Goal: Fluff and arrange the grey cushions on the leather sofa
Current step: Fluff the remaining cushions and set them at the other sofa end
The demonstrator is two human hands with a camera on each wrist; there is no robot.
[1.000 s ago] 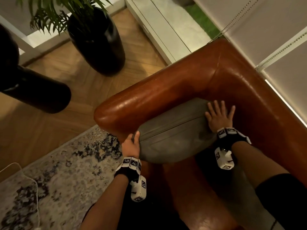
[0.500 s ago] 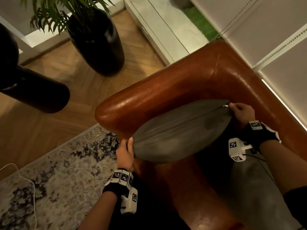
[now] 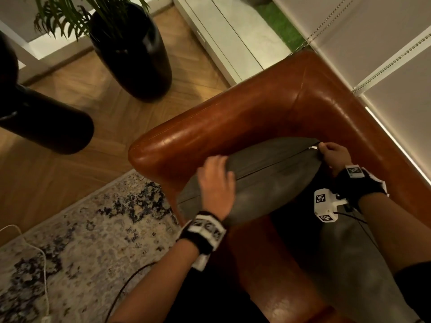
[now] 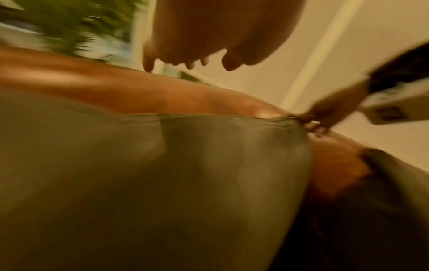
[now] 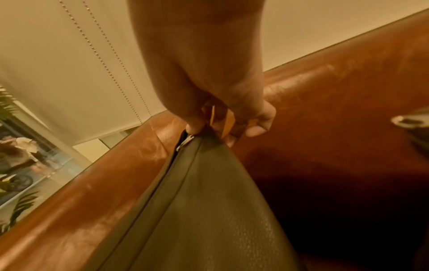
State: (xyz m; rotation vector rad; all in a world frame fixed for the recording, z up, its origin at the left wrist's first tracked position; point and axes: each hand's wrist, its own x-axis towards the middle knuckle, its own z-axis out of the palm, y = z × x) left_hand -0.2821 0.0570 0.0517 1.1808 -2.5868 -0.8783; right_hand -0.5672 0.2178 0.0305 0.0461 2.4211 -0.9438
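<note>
A grey cushion (image 3: 268,180) stands on its edge in the corner of the brown leather sofa (image 3: 210,134), leaning against the armrest. My right hand (image 3: 326,151) pinches its far corner beside the zip pull (image 5: 183,143). My left hand (image 3: 215,173) is open and motion-blurred over the cushion's near half. In the left wrist view its fingers (image 4: 148,66) hang just above the grey cover (image 4: 162,174); I cannot tell if they touch. A second grey cushion (image 3: 354,264) lies on the seat under my right forearm.
A tall black plant pot (image 3: 133,50) and a black cylinder (image 3: 46,127) stand on the wooden floor to the left. A patterned rug (image 3: 81,241) with a white cable (image 3: 39,259) lies before the sofa. Blind cords (image 3: 326,19) hang behind the backrest.
My left hand has let go of the cushion's near end and swung up over its top. My right hand went from lying flat on the cushion to pinching its far corner.
</note>
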